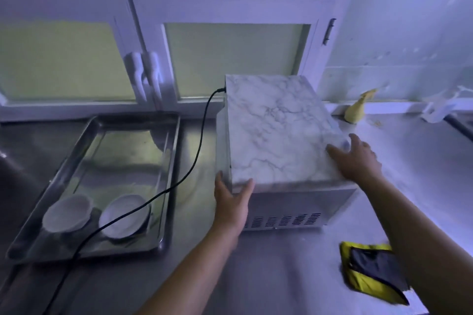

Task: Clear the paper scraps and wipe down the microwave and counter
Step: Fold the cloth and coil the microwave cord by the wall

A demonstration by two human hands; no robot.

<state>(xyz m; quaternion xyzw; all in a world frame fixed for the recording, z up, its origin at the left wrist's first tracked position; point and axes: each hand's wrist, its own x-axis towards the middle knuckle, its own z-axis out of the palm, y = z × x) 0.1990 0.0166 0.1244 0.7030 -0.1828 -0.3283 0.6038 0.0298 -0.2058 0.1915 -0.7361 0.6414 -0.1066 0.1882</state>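
The microwave, its top covered in a white marble pattern with grey veins, stands on the steel counter with a vented side panel facing the camera. The left hand is at the microwave's near-left corner: its fingers lie straight up the left side while the thumb, spread apart from them, rests on the edge of the marbled top. The right hand lies on the microwave's right top edge, palm down, fingers straight and fanned apart, the tips on the marble surface; neither hand is curled round anything. A black cord leaves the microwave's back-left corner and runs down toward the camera, crossing over a metal tray that sits just to the left of the microwave. In the tray's near end, 2 white bowls are side by side, 1 farther from the microwave and 1 closer to it, with the cord passing over the closer one. In front of the microwave and to its right, a folded yellow and dark grey cloth lies flat on the counter, apart from both hands. Behind the microwave's right rear corner a small yellow-green object leans by the wall; what it is cannot be told. Behind the microwave is a white-framed window with 2 white handles to the left.
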